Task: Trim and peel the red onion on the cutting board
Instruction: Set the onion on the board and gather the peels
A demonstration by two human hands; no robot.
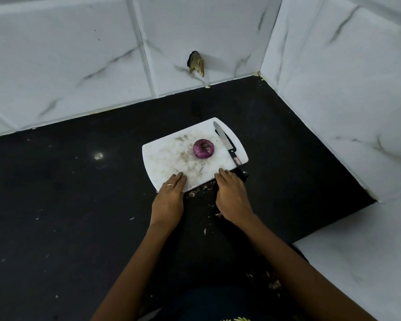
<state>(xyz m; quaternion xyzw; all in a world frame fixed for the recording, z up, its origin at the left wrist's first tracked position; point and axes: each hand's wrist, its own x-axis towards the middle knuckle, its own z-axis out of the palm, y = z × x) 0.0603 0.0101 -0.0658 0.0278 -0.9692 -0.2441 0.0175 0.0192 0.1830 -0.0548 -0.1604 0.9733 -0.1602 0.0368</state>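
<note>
A whole red onion (203,148) in its purple skin sits near the middle of a stained white cutting board (167,156). Along the board's right edge lies a knife (228,148) with a black handle, its tip pointing away from me. My left hand (169,200), a ring on one finger, rests on the board's near left edge with straight fingers. At the near right edge my right hand (232,198) lies flat, fingertips on the board, just left of the knife handle. Neither hand holds anything.
The board lies on a black countertop (67,193) with small scraps of onion skin (202,189) by its near edge. White marble-look tiled walls (333,89) close the back and right. A hole with debris (196,63) marks the back wall.
</note>
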